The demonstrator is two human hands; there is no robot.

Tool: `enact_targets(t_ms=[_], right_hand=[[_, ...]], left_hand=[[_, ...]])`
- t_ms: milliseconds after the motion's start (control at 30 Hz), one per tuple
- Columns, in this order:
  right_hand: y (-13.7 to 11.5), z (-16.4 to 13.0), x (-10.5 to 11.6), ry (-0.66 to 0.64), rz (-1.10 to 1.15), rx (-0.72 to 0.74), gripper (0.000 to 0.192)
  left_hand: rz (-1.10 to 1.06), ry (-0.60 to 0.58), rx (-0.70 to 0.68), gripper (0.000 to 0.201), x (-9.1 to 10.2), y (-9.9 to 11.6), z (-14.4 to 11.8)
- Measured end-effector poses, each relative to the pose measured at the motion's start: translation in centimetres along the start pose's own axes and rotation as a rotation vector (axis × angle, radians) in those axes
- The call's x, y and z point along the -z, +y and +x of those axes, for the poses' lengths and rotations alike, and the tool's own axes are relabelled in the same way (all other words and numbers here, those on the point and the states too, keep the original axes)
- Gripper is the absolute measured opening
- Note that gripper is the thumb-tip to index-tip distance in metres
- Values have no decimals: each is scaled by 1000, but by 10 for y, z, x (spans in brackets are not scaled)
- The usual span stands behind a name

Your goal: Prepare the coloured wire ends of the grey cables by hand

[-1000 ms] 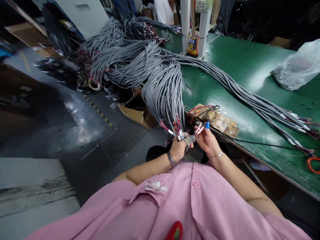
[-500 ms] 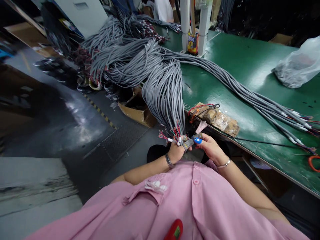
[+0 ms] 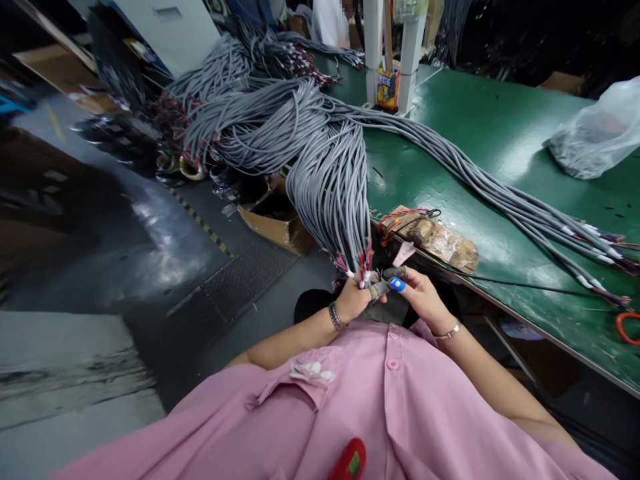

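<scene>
A thick bundle of grey cables [image 3: 333, 177] hangs over the table's corner down to my hands. My left hand [image 3: 354, 299] is closed around some cable ends, where white sleeves and thin red and pink wires [image 3: 369, 257] stick up. Grey finger covers are on fingers of both hands. Close beside it, my right hand [image 3: 417, 292] pinches with thumb and forefinger; a blue wrap is on its thumb. What lies between those fingertips is too small to make out.
On the green table [image 3: 465, 120] lie a long strand of grey cables [image 3: 465, 167], a wooden block [image 3: 440, 243], a clear plastic bag [image 3: 595, 133] and an orange-handled tool [image 3: 623, 327]. A torn cardboard box [image 3: 277, 227] stands below the bundle. White posts [image 3: 407, 60] rise from the table.
The wire ends at my left hand have shifted and now stand closer together against the bundle. My right fingers have parted slightly from the left hand's. The view has moved a little.
</scene>
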State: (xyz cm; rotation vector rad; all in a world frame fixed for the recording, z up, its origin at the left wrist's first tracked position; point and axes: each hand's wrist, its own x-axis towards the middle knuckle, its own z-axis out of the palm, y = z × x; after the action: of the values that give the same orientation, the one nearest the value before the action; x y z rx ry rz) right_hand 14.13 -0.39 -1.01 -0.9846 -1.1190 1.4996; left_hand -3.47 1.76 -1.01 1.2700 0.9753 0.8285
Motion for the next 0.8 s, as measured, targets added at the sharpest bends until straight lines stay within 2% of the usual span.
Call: enact_targets(t_ms=[167,267,400,500,700,800], right_hand=[[15,8,15,175,390,-168,37],[15,20,17,167,475,-213,45],[6,33,12,106,450,-178,41],[5,34,9,119,380,-133,40],[15,33,9,365,63,96,41],[15,37,8,292,229,26,42]], left_hand=[[-245,89,24,29,-5,2,1],[-288,88,27,28,-9,8,3],[-266,75,29,32,-13,14,7],[-250,69,45,33,-14,16,9],[-300,129,63,33,-18,15,12],[-339,183,29,34,-21,15,13]])
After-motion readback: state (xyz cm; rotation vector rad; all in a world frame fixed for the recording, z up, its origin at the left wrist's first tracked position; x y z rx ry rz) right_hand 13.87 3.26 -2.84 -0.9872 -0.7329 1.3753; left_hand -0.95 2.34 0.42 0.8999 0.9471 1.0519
